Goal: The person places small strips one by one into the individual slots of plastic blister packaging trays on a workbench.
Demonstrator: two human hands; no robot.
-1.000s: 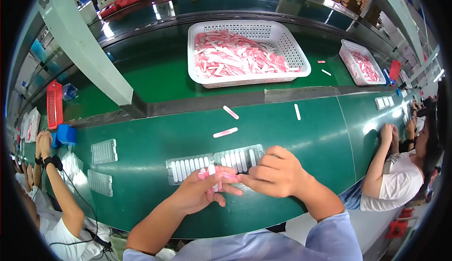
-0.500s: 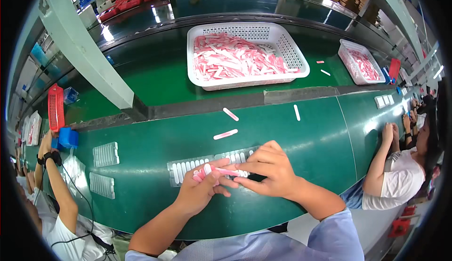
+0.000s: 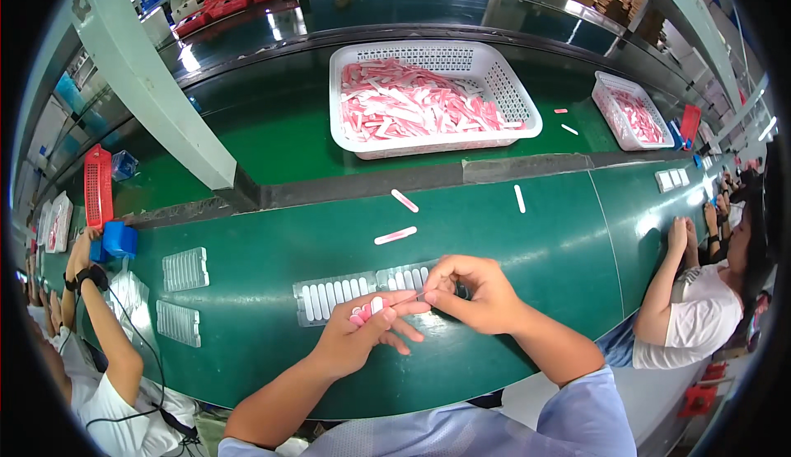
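Observation:
My left hand point(image 3: 358, 329) is closed around a small bunch of pink-and-white strips with rounded ends point(image 3: 368, 310), which look like nail files. Thumb and forefinger of my right hand point(image 3: 474, 292) pinch one strip, seen nearly edge-on point(image 3: 409, 299), at its right end. Its left end reaches my left fingers. Just beyond my hands lies a clear plastic tray point(image 3: 300, 313) with white strips point(image 3: 325, 299) side by side in its slots. A second clear tray point(image 3: 381, 278) adjoins it, also holding white strips and partly hidden by my right hand.
Loose strips point(image 3: 396, 235) lie on the green table point(image 3: 511, 243). Clear slotted trays point(image 3: 185, 270) sit at left. Behind a dark ledge point(image 3: 371, 183) stands a white basket point(image 3: 437, 142) heaped with strips. A grey post point(image 3: 156, 86) rises at left. Co-workers point(image 3: 696, 313) sit on both sides.
My right hand has turned slightly and drawn a little away from my left hand. The pinched strip has rotated from its flat pink face to nearly edge-on.

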